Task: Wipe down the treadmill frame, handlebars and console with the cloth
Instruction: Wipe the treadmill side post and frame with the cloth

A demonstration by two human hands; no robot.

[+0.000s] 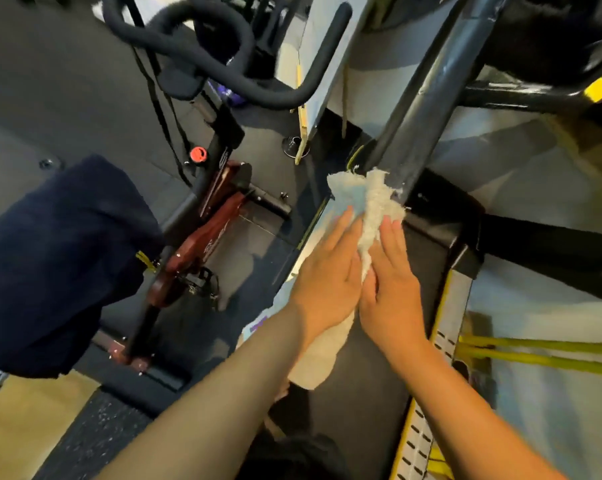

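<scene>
A white fluffy cloth (370,199) is bunched at the foot of the treadmill's dark upright post (424,98), where the post meets the black base. My left hand (329,275) lies flat on the cloth's left side with straight fingers. My right hand (393,282) presses flat beside it on the right, and a ridge of cloth rises between the two hands. More cloth hangs out below my left wrist. The treadmill's black handlebar (514,98) runs off to the right near the top.
A red exercise bike (202,237) with black padded handlebars (202,36) stands to the left on dark floor mats. A dark blue fabric (57,265) fills the left edge. Yellow bands (535,355) and a perforated silver side rail (420,427) lie at right.
</scene>
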